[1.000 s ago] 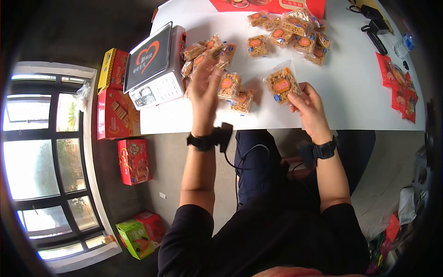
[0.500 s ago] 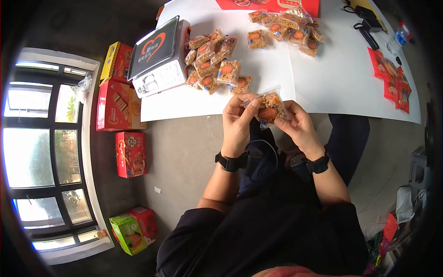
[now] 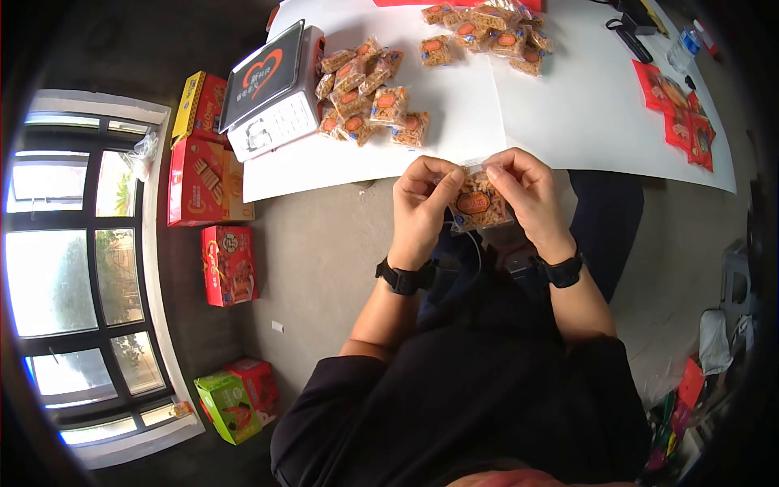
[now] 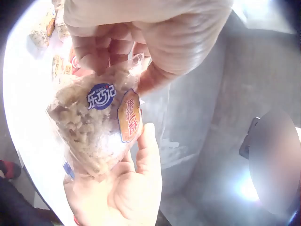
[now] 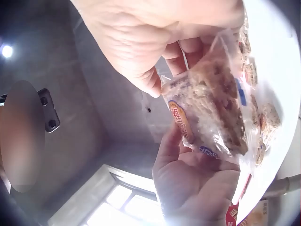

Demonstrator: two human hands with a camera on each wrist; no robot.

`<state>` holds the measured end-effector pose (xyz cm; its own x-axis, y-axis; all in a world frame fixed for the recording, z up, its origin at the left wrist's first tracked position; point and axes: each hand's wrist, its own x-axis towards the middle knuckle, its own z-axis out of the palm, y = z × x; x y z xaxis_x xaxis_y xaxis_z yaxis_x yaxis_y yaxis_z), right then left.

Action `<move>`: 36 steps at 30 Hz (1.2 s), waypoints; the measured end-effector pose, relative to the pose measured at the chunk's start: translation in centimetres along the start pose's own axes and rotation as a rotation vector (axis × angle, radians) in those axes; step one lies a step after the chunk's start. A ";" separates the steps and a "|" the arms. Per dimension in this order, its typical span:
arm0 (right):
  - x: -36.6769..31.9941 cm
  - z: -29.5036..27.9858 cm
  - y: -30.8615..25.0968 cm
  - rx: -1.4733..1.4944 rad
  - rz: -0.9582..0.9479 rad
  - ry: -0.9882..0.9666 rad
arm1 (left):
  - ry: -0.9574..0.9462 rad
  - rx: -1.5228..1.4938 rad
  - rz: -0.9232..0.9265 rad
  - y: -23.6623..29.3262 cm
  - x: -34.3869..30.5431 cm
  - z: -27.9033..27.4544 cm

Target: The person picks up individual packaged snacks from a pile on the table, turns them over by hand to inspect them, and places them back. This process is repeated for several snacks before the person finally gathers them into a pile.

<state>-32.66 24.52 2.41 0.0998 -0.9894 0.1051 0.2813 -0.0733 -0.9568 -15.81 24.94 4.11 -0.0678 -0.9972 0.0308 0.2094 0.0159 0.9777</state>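
One clear-wrapped snack packet (image 3: pixel 479 203) with an orange label is held between both hands, just off the table's near edge. The left hand (image 3: pixel 422 213) pinches the wrapper's upper left end between thumb and fingers. Opposite it, the right hand (image 3: pixel 531 203) pinches the upper right end. Close up in the left wrist view, the packet (image 4: pixel 96 120) shows clumpy pale contents through the film. The right wrist view has the same packet (image 5: pixel 207 103) with both hands on its ends. A pile of similar packets (image 3: pixel 350 101) lies by the scale, another pile (image 3: pixel 495 34) farther back.
The scale (image 3: pixel 276 89) stands at the left of the white table (image 3: pixel 568 130). Red packages (image 3: pixel 677 114), a black device (image 3: pixel 629 40) and a bottle (image 3: pixel 684 50) lie at the right. Boxes (image 3: pixel 230 264) stand on the floor at left.
The left hand came from the near pile to the packet, which moved toward the body. Since then both hands have shifted their pinch to its upper end, and the label hangs below the fingers.
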 end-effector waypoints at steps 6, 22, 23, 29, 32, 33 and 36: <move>-0.1 -0.2 -0.5 0.082 0.034 -0.036 | -0.007 -0.013 -0.076 -0.1 0.0 0.1; -0.3 -3.1 -2.9 0.248 -0.033 0.221 | -0.138 -0.248 -0.089 -1.2 -1.3 2.0; -0.4 -3.2 -3.1 0.261 -0.036 0.231 | -0.144 -0.246 -0.081 -1.4 -1.2 2.2; -0.9 -4.0 -4.3 0.137 -0.084 0.236 | -0.155 -0.295 -0.080 -2.7 -0.9 3.4; -0.9 -4.3 -4.2 0.077 -0.117 0.228 | -0.164 -0.347 -0.118 -3.0 -0.9 3.9; -0.9 -4.3 -4.2 0.054 -0.136 0.219 | -0.166 -0.363 -0.144 -3.1 -0.9 4.1; -0.7 -4.2 -4.4 -0.012 -0.113 0.223 | -0.162 -0.391 -0.197 -3.5 -1.0 4.6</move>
<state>-37.97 24.97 5.46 -0.1447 -0.9779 0.1508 0.2672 -0.1854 -0.9456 -20.93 26.24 1.58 -0.2881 -0.9538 -0.0857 0.5267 -0.2326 0.8176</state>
